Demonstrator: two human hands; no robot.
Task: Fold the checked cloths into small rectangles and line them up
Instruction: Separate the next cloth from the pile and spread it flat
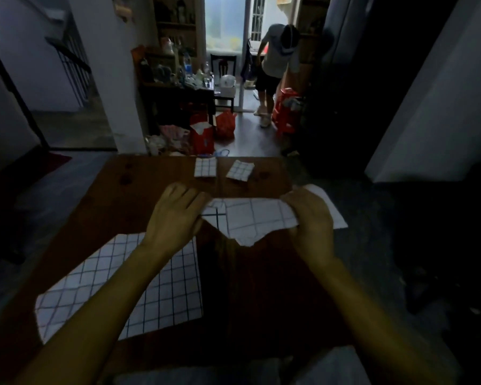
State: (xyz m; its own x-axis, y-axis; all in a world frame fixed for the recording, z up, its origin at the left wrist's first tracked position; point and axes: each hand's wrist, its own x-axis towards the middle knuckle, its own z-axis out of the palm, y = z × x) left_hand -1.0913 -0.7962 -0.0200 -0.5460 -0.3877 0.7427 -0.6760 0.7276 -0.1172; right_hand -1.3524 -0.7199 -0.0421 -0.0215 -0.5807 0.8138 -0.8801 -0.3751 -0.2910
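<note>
Right now I hold a checked cloth (250, 218) stretched between both hands above the wooden table (150, 190): my left hand (175, 215) pinches its left end, my right hand (311, 218) has fingers curled round its right end, and a corner sags between them. Two folded cloths (205, 167) (240, 170) lie side by side at the far edge. An unfolded cloth (161, 287) lies flat under my left forearm.
</note>
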